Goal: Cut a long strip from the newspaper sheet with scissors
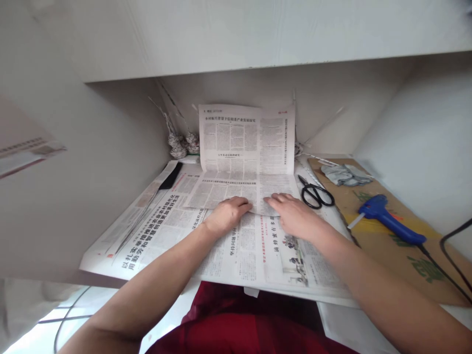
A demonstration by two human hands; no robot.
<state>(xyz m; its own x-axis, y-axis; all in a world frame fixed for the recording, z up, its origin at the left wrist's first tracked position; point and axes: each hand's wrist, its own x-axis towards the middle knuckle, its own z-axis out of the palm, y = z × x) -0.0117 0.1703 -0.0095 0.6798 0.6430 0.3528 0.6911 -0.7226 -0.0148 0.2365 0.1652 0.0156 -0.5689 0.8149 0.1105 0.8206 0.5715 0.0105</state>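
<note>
A sheet of newspaper [230, 140] is in front of me. Its far part stands up against the back wall, and its near part lies over other newspapers [162, 236] spread on the table. My left hand [232, 211] has its fingers curled at the sheet's near edge, left of the middle. Close beside it, my right hand [287, 211] grips the same edge with bent fingers. The thumbs are mostly hidden. Black-handled scissors [316, 195] lie just beyond my right hand, to its right.
On the right, a blue glue gun [393, 221] with a cord lies on flattened cardboard [383, 260], near a crumpled grey piece [345, 175]. A black object [171, 175] lies at the left. Woven paper pieces [177, 146] stand in the back left corner. A white panel [258, 37] overhangs the table.
</note>
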